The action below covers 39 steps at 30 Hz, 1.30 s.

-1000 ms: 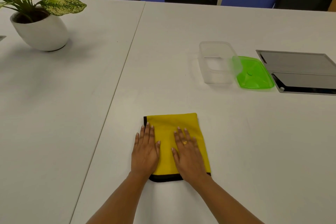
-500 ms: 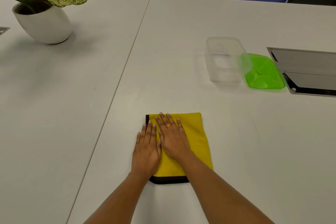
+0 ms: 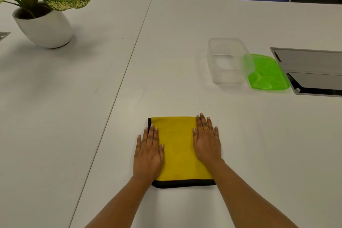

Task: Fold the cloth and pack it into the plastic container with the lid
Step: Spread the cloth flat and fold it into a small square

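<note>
A folded yellow cloth (image 3: 177,148) with a black border lies flat on the white table in front of me. My left hand (image 3: 149,152) presses flat on its left edge, fingers straight. On the cloth's right edge my right hand (image 3: 206,139), wearing a ring, lies flat with its fingers spread. Farther back to the right stands a clear plastic container (image 3: 226,60), open and with nothing inside. Its green lid (image 3: 266,73) lies on the table against the container's right side.
A potted plant in a white pot (image 3: 43,24) stands at the far left. A grey hatch panel (image 3: 312,72) is set into the table right of the lid. A seam (image 3: 129,57) divides two tabletops. Dark chairs line the far edge.
My right hand has slid from the cloth's upper left, beside my left hand, across to the cloth's right edge. My left hand has stayed in place.
</note>
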{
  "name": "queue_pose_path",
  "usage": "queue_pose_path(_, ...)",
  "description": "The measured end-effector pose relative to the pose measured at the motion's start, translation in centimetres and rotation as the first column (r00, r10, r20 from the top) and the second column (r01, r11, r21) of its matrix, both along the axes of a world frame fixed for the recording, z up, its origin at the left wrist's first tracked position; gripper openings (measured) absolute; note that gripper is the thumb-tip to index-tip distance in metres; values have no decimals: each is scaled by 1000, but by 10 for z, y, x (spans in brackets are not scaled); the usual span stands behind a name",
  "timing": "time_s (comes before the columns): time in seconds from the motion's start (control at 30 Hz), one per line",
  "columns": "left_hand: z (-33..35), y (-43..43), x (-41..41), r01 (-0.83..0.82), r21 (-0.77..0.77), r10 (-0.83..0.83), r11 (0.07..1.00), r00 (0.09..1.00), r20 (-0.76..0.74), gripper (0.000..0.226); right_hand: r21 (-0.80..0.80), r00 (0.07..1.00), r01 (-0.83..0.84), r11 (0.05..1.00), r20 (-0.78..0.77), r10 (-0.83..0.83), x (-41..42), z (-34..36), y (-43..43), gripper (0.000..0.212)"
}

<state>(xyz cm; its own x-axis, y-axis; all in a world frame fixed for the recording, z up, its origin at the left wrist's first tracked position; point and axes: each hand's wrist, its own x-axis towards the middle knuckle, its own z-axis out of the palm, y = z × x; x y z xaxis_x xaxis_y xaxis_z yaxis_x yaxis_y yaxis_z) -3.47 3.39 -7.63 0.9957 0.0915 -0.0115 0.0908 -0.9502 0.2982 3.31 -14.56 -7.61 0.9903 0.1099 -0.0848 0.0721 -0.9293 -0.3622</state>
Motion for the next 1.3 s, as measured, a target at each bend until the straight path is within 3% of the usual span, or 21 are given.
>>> queue_pose_path(0.23,25,-13,8,99,172,-110,980,992,56,56,-17,1000,5,1000,6,-5,0,-1,0,53)
queue_pose_path(0.4,14,-20,29,200,83,-200,976,980,-7,66,-25,1000,11,1000,9,-11,1,-1,-1,53)
queue_pose_path(0.67,-1,8,38,9,-6,-9,1000,1000,-13,83,-7,1000,-3,1000,3,3,0,-1,-1,53)
queue_pose_path(0.9,-2,7,40,11,-15,-12,1000,999,-31,79,17,999,-40,999,11,39,-4,2,-5,54)
queue_pose_path(1.07,0,6,39,23,7,-22,1000,998,-60,102,25,993,-116,993,19,116,-15,-4,-18,54)
queue_pose_path(1.3,4,8,39,43,11,-42,999,996,-74,110,-65,961,-276,959,-11,276,-33,-5,-40,54)
